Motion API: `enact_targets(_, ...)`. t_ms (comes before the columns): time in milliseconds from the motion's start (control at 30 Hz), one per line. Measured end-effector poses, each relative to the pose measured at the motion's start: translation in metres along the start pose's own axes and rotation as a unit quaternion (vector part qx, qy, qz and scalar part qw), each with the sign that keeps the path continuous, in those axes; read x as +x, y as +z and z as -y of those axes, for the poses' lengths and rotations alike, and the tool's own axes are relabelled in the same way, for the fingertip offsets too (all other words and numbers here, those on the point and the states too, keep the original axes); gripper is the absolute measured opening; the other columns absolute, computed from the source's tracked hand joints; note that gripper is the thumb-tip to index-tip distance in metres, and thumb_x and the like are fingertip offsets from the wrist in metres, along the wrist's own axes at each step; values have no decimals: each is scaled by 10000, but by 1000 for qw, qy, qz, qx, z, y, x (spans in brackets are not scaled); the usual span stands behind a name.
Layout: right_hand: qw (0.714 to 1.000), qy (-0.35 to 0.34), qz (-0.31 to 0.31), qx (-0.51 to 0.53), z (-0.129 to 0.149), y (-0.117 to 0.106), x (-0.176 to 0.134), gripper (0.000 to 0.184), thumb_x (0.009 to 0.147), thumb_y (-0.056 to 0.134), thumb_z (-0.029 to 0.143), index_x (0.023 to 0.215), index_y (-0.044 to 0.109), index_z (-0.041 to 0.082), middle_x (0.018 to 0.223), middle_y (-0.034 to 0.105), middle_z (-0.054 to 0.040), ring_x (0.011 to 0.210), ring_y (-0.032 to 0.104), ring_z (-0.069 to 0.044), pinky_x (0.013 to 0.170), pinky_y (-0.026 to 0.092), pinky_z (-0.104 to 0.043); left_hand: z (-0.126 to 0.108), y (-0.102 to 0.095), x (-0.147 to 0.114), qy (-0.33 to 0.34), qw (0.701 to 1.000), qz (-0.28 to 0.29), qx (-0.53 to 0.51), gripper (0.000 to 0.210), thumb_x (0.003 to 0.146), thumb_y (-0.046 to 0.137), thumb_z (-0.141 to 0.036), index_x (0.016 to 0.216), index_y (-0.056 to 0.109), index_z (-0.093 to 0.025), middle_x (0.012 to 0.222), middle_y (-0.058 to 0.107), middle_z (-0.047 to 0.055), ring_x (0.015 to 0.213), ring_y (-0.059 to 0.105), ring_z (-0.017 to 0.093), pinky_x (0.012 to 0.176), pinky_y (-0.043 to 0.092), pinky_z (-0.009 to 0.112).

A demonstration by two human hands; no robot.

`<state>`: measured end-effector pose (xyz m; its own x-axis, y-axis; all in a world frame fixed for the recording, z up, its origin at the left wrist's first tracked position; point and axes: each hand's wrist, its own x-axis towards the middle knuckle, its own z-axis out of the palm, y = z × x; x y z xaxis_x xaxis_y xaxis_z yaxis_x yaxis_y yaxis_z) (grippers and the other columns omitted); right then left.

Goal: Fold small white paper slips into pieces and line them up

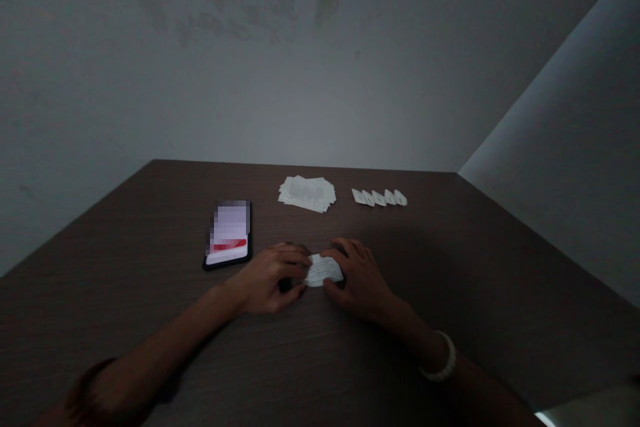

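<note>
A small piece of printed paper (pixel 323 270) lies on the dark wooden table, between my two hands. My left hand (pixel 274 275) holds its left edge, thumb below and fingers above. At the opposite edge, my right hand (pixel 357 279) grips the paper the same way, with a light beaded bracelet on that wrist. Beyond my hands rests a loose pile of printed paper pieces (pixel 307 192). To the right of that pile, several small folded white papers (pixel 379 198) overlap in a row.
A phone (pixel 229 234) with a lit screen lies left of my left hand. The table (pixel 150 227) meets a grey wall (pixel 240 94) at its far edge. Another wall surface (pixel 565 147) slants along the right side.
</note>
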<state>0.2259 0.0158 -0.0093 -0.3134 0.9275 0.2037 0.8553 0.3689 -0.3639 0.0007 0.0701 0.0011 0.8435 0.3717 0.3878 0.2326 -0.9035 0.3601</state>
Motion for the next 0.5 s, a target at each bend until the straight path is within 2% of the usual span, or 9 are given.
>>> enact_targets(500, 1000, 15, 21, -13, 5, -3, -1, 448, 810, 581, 310, 1248, 535, 235, 1357, 443, -114, 1264, 366, -293, 1054, 294, -472, 0, 0, 1, -10, 1000, 14, -2, 138, 795, 587, -178, 874, 698, -162, 1053, 678, 87, 1052, 587, 260, 925, 478, 450)
